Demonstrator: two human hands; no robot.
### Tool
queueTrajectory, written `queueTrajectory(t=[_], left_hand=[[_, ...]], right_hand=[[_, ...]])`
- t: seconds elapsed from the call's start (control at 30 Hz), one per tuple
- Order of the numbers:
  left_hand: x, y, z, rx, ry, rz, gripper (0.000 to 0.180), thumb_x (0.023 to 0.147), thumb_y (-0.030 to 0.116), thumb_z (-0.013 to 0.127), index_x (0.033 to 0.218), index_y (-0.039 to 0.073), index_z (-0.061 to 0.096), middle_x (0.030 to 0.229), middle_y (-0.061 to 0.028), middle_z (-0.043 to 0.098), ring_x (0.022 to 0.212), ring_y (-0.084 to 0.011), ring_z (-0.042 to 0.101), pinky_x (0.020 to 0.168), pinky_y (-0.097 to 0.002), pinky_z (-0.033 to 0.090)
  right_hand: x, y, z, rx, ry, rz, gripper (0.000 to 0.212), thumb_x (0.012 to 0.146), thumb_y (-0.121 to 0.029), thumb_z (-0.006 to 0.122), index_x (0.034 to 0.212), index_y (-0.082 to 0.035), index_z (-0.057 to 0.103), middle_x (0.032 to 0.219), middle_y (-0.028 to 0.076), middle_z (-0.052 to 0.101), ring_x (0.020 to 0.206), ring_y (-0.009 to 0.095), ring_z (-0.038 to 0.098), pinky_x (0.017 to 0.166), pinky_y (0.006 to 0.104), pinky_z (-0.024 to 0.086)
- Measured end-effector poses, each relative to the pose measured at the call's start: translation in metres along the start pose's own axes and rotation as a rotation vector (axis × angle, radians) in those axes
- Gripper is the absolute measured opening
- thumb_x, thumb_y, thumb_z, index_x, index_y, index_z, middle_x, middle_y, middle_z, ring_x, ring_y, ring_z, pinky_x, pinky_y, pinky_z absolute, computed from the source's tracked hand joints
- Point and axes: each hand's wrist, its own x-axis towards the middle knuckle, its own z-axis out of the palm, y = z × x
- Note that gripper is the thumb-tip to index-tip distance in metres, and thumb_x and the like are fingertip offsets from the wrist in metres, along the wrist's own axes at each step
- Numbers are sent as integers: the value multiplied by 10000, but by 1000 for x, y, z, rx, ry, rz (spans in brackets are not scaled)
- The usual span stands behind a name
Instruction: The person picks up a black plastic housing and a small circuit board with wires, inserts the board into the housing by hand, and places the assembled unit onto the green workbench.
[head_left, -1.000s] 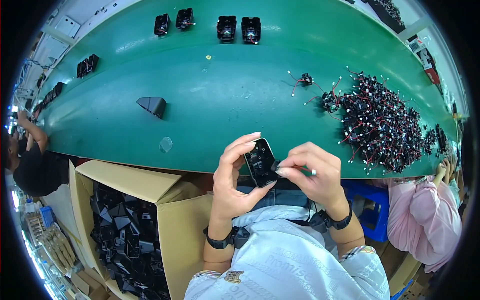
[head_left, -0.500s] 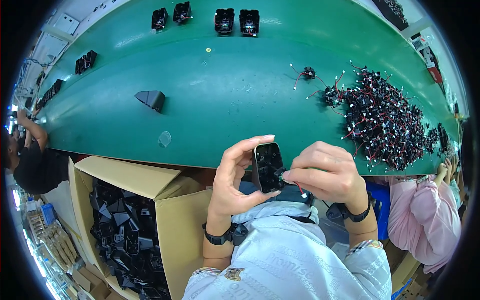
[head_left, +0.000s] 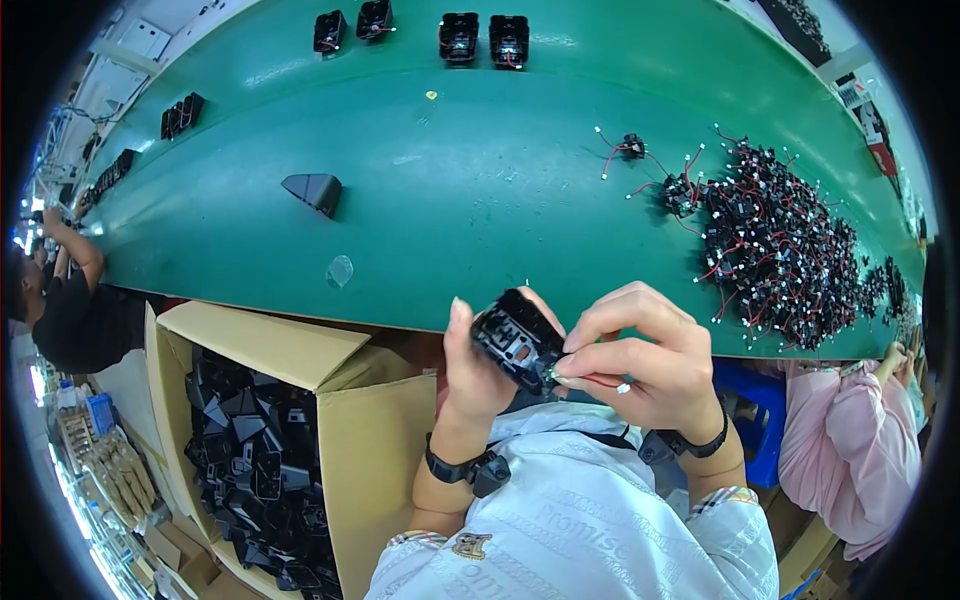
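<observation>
My left hand point(head_left: 474, 376) is closed round a black plastic housing point(head_left: 508, 338), tilted so that its hollow inside faces up. At the housing's lower right end, the thumb and fingers of my right hand point(head_left: 650, 350) pinch a small wired part. From the pinch a red wire point(head_left: 600, 382) with a white connector trails to the right. My fingertips hide most of the wired part, and I cannot tell whether it sits inside the housing. Both hands are just off the near edge of the green table point(head_left: 450, 250).
A big heap of black parts with red wires point(head_left: 780, 245) lies at right on the table. One wedge-shaped housing point(head_left: 315, 193) lies at centre left; several filled housings point(head_left: 459, 38) stand farther back. An open carton point(head_left: 375, 470) of black housings is at lower left. Co-workers sit on both sides.
My left hand has turned the housing from nearly upright to a leftward tilt. The right hand stays at its lower end, and the wire now points more to the right.
</observation>
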Motion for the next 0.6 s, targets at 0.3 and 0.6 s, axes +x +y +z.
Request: queueTrajectory(t=[0.3, 0.6], left_hand=[[5, 3, 18, 173, 138, -85, 769, 992, 767, 214, 786, 76, 480, 649, -43, 548, 509, -112, 465, 435, -257, 362], [2, 11, 22, 593, 100, 56, 744, 1078, 609, 183, 930, 10, 599, 774, -7, 578, 681, -71, 486, 592, -242, 369]], right_hand=[[0, -6, 12, -155, -21, -81, 276, 590, -36, 813, 849, -88, 732, 936, 28, 673, 833, 240, 647, 714, 347, 543], [-2, -12, 8, -234, -89, -96, 239, 626, -16, 801, 844, -74, 722, 986, 44, 646, 876, 257, 619, 721, 367, 545]])
